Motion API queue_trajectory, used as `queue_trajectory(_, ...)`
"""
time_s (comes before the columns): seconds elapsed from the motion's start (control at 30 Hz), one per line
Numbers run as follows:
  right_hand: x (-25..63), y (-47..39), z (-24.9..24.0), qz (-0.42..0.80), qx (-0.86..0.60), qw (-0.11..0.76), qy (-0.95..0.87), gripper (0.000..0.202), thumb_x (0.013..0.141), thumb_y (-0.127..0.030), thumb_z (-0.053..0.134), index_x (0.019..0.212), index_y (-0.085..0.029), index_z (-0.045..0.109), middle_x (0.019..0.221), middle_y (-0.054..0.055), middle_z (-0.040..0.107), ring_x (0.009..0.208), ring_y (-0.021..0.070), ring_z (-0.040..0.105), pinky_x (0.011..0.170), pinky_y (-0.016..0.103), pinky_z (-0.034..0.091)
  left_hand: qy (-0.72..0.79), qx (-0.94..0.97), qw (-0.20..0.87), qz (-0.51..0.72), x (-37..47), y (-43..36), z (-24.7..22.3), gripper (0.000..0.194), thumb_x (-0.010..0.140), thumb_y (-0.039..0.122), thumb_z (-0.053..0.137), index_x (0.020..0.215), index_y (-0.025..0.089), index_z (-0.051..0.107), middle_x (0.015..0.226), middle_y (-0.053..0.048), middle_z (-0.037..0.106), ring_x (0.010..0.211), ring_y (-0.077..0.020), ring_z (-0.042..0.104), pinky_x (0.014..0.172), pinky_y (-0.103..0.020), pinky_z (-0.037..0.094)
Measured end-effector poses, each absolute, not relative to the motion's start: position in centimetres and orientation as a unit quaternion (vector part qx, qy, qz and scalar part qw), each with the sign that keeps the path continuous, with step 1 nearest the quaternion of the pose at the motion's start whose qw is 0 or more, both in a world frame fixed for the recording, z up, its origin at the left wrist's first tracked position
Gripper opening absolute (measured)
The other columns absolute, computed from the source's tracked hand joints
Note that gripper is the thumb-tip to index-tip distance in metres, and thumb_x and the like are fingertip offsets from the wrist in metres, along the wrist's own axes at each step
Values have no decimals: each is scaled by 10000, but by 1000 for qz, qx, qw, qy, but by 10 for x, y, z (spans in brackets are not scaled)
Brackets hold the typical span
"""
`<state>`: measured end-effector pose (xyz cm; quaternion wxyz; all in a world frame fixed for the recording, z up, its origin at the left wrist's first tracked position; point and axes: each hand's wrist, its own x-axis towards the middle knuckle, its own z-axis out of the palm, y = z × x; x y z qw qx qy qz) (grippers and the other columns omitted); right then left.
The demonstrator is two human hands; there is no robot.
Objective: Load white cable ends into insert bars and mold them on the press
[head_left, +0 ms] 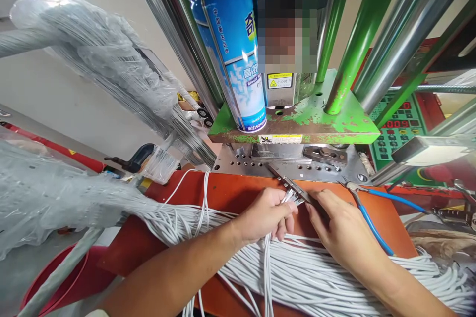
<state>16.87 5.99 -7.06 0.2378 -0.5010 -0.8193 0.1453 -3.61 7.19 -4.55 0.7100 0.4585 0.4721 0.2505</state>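
Note:
My left hand is closed around a few white cables that hang down below it. Their ends meet a narrow metal bar with small slots or fittings along its side. My right hand grips the near end of this bar, which slants away to the upper left over the front of the press. The exact seating of the cable ends is hidden by my fingers. Under both hands a thick bundle of white cables lies across the orange-red table.
Blue-handled pliers lie right of my hands. A blue spray can stands on the press's green plate. At right is a control panel. Plastic-wrapped cables and a red bucket are at left.

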Motion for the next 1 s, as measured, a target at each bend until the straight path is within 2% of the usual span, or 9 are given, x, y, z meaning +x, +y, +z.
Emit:
queue_trajectory(0.17,166,59,-67,148,-478,234,-833,249,1064,-311,399,1010,-190,610,880,66,642,744,198,621,657,333,457,489,461,693,261,-34,69,-46,249,858,376,638,789,140,596,528,5,599,316,-55,411,310,-153,273)
queue_trajectory(0.23,166,59,-66,161,-470,238,-834,247,1059,-304,406,1047,-186,624,905,77,663,773,202,642,685,333,477,499,462,681,272,-33,68,-47,273,853,393,657,794,131,610,522,3,600,311,-52,402,311,-155,257)
queue_trajectory(0.3,166,59,-65,173,-478,251,-824,253,1057,-312,421,1115,-187,632,955,89,681,827,211,663,745,342,506,487,467,685,275,-33,68,-49,318,855,435,671,837,122,621,567,-21,638,346,-69,475,331,-154,302)
queue_trajectory(0.43,169,61,-65,180,-511,275,-795,267,1064,-356,428,1129,-205,639,992,79,685,857,218,668,797,364,523,454,459,712,276,-37,74,-49,449,846,556,669,907,114,615,713,-75,697,482,-124,627,392,-182,446)
queue_trajectory(0.57,174,62,-67,179,-509,287,-791,260,1064,-378,445,1148,-216,630,1000,68,686,854,218,671,758,358,515,471,433,720,268,-41,78,-46,364,820,484,664,823,134,564,656,-70,676,443,-137,616,353,-179,420)
queue_trajectory(0.7,175,61,-67,170,-492,279,-807,245,1069,-367,432,1122,-217,619,999,67,680,852,214,665,745,354,505,487,430,716,255,-39,78,-45,299,835,429,632,827,139,561,617,-65,667,418,-131,593,364,-182,429)
queue_trajectory(0.87,175,60,-66,178,-459,254,-833,251,1079,-353,406,1139,-212,605,984,69,668,839,212,648,752,358,503,481,445,709,260,-37,77,-48,349,867,473,608,794,134,572,613,-69,662,424,-126,588,375,-178,411)
queue_trajectory(0.93,176,60,-67,174,-464,262,-828,248,1079,-355,413,1152,-214,603,998,69,671,847,211,651,757,358,504,469,459,711,253,-40,80,-49,374,904,491,585,828,125,581,667,-85,678,455,-132,604,383,-183,406)
queue_trajectory(1.0,177,61,-69,166,-480,281,-815,239,1079,-354,424,1166,-220,602,1023,66,676,875,210,659,771,354,505,486,491,668,278,-45,84,-51,382,939,495,571,874,119,594,666,-54,652,454,-105,564,400,-176,387)
